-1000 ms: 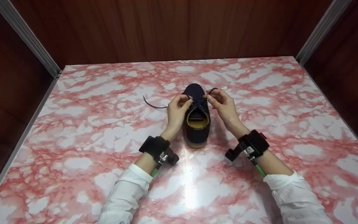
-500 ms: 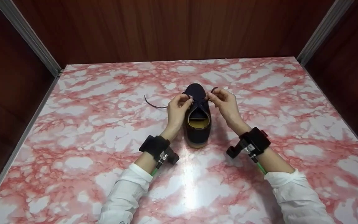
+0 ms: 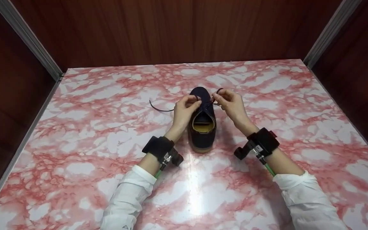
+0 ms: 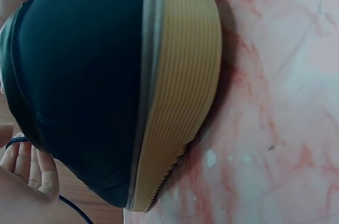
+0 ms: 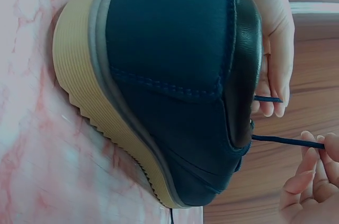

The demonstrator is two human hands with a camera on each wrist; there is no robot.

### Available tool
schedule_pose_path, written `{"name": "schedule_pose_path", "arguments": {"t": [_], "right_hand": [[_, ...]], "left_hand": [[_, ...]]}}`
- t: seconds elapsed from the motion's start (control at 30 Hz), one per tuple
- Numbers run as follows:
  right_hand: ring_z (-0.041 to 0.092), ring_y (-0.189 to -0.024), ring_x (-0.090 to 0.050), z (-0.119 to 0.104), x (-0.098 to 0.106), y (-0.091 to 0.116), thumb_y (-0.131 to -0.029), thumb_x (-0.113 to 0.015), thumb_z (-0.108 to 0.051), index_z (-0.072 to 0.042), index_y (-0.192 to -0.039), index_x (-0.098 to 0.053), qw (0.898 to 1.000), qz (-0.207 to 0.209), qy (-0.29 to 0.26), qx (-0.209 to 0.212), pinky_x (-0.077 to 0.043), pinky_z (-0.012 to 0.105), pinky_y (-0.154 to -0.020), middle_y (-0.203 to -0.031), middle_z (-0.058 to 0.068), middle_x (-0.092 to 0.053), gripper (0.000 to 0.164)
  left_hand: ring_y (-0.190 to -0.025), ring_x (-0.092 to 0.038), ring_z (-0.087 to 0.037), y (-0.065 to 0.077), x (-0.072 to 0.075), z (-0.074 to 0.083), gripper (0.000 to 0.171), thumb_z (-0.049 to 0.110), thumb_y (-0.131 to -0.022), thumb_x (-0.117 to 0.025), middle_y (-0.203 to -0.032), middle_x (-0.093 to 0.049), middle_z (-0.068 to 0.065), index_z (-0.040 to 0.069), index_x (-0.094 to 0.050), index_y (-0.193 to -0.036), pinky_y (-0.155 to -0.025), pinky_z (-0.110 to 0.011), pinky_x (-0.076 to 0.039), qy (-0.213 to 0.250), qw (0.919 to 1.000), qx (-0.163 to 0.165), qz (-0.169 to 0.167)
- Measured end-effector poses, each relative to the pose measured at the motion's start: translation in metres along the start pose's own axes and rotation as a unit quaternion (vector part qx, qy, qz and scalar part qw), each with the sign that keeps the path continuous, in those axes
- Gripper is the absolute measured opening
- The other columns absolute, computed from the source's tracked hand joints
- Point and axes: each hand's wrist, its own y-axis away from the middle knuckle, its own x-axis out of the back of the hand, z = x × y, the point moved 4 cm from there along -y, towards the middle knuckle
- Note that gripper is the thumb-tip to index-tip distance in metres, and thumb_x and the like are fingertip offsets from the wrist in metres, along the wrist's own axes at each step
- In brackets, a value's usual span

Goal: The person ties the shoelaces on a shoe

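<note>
A dark blue lace-up shoe (image 3: pixel 201 140) with a pale ribbed sole (image 5: pixel 100 91) stands on the table, toe pointing away and yellow lining showing. At its left side, my left hand (image 3: pixel 182 111) pinches the shoelace (image 5: pixel 269 98) close over the tongue. The loose end of that lace (image 3: pixel 161 110) trails out left past the hand. My right hand (image 3: pixel 234 107), to the right of the laces, pinches the other lace length (image 5: pixel 288 140), which runs straight from the eyelets to the fingertips in the right wrist view. From the left wrist camera, the shoe's heel (image 4: pixel 85 70) hides most of the lacing.
The table (image 3: pixel 91 153) has a red and white marbled top. Dark wood panels (image 3: pixel 184 32) rise behind it and at both sides, with grey metal strips (image 3: pixel 327 28) in the corners. Each wrist wears a black camera band (image 3: pixel 159 148).
My right hand has moved slightly up and to the right with its lace. The left hand has shifted a little right over the shoe. Both keep their pinch.
</note>
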Motion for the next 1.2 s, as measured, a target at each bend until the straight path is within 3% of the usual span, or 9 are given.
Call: {"name": "schedule_pose_path", "arguments": {"t": [0.17,0.4,0.67,0.8,0.93,1.03,1.2], "right_hand": [[0.024,-0.057,-0.043,0.004,0.001,-0.011,-0.066,-0.053,-0.022,-0.006,-0.08,-0.051,1.0,-0.009,-0.003,0.023,-0.029,0.024,-0.038,-0.072,0.012,-0.051,0.021],[0.022,-0.056,-0.044,0.009,0.003,-0.03,-0.065,-0.053,-0.025,-0.009,-0.079,-0.051,0.999,-0.016,0.039,0.031,-0.026,0.024,-0.036,-0.072,0.009,-0.052,0.021],[0.022,-0.06,-0.045,0.015,-0.002,-0.051,-0.066,-0.052,-0.021,-0.007,-0.079,-0.052,0.997,-0.053,0.022,0.058,-0.034,0.031,-0.047,-0.07,0.011,-0.052,0.019],[0.023,-0.058,-0.045,0.019,-0.004,-0.061,-0.066,-0.053,-0.021,-0.007,-0.078,-0.053,0.995,-0.058,0.04,0.07,-0.033,0.031,-0.047,-0.069,0.01,-0.052,0.019],[0.019,-0.056,-0.044,0.017,-0.006,-0.065,-0.065,-0.052,-0.026,-0.012,-0.077,-0.054,0.991,-0.058,0.089,0.076,-0.032,0.028,-0.045,-0.069,0.006,-0.053,0.019],[0.013,-0.055,-0.044,-0.007,-0.012,-0.059,-0.066,-0.051,-0.028,-0.014,-0.077,-0.054,0.99,-0.082,0.103,0.059,-0.03,0.029,-0.041,-0.069,0.002,-0.053,0.018],[0.014,-0.056,-0.043,-0.135,-0.041,-0.004,-0.067,-0.05,-0.025,-0.008,-0.074,-0.054,0.985,-0.095,0.137,0.032,-0.031,0.027,-0.047,-0.066,0.005,-0.052,0.019]], "left_hand": [[-0.059,-0.047,-0.01,-0.005,-0.004,0.0,0.025,0.018,-0.059,-0.06,-0.071,-0.052,-0.003,0.005,-0.054,-0.079,-0.055,-0.018,-0.035,-0.035,0.9992,-0.012,-0.017],[-0.059,-0.047,-0.008,-0.01,-0.008,-0.001,0.027,0.025,-0.057,-0.06,-0.069,-0.052,0.0,0.012,-0.055,-0.079,-0.054,-0.018,-0.035,-0.069,0.9969,-0.016,-0.034],[-0.061,-0.047,-0.009,-0.01,-0.009,0.007,0.029,0.022,-0.058,-0.06,-0.071,-0.052,-0.001,0.007,-0.054,-0.082,-0.055,-0.016,-0.035,-0.087,0.994,-0.019,-0.063],[-0.061,-0.047,-0.007,-0.01,-0.01,0.008,0.03,0.022,-0.059,-0.059,-0.071,-0.051,0.0,0.006,-0.054,-0.083,-0.055,-0.016,-0.035,-0.095,0.993,-0.024,-0.067],[-0.06,-0.047,-0.006,-0.011,-0.01,0.009,0.03,0.023,-0.059,-0.059,-0.071,-0.052,0.001,0.007,-0.054,-0.083,-0.055,-0.016,-0.035,-0.096,0.9927,-0.027,-0.068],[-0.061,-0.047,-0.005,-0.011,-0.011,0.009,0.03,0.024,-0.059,-0.059,-0.072,-0.052,0.001,0.008,-0.054,-0.084,-0.055,-0.016,-0.035,-0.098,0.9921,-0.032,-0.071],[-0.064,-0.046,-0.001,-0.011,-0.014,0.012,0.027,0.026,-0.059,-0.059,-0.073,-0.052,0.005,0.01,-0.055,-0.082,-0.057,-0.014,-0.033,-0.118,0.9889,-0.057,-0.069]]}}
